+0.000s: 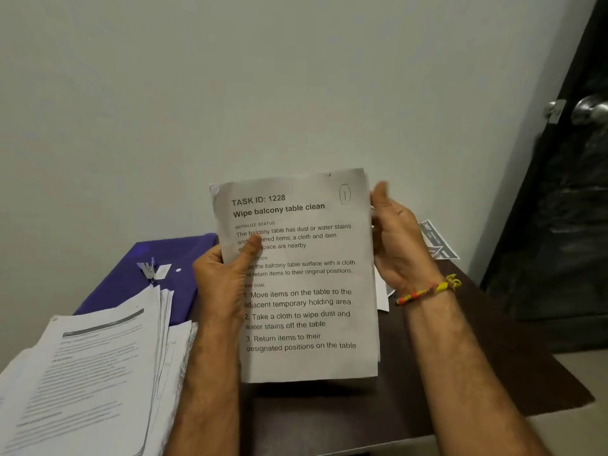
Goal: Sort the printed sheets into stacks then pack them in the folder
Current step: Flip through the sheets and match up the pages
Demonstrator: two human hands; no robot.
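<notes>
A pale wall [263, 77] fills the background above a dark brown table [427, 373] pushed against it, with a dark door [566, 209] and its metal knob [590, 108] at the right edge. At the table's left, a thick, uneven stack of printed sheets [82, 373] partly overlaps a purple folder [131, 274] lying flat near the wall, a metal clip [148, 269] resting on its cover. At center, a person holds a printed sheet [306, 291] upright above the table, its heading reading "TASK ID: 1228, Wipe balcony table clean," with a circled "1" penned in the top right corner. The left hand [227, 278] grips the sheet's left edge, thumb pressed across the printed text and fingers hidden behind the page. The right hand [398, 241] sits at the sheet's right edge, thumb raised and blurred, fingers curled behind the paper; whether they actually clasp it cannot be told. More white paper [381, 291] peeks out behind the held page, and a grey printed leaflet [439, 241] lies on the table beyond the right hand. A yellow-and-orange beaded bracelet [431, 287] circles the right wrist.
</notes>
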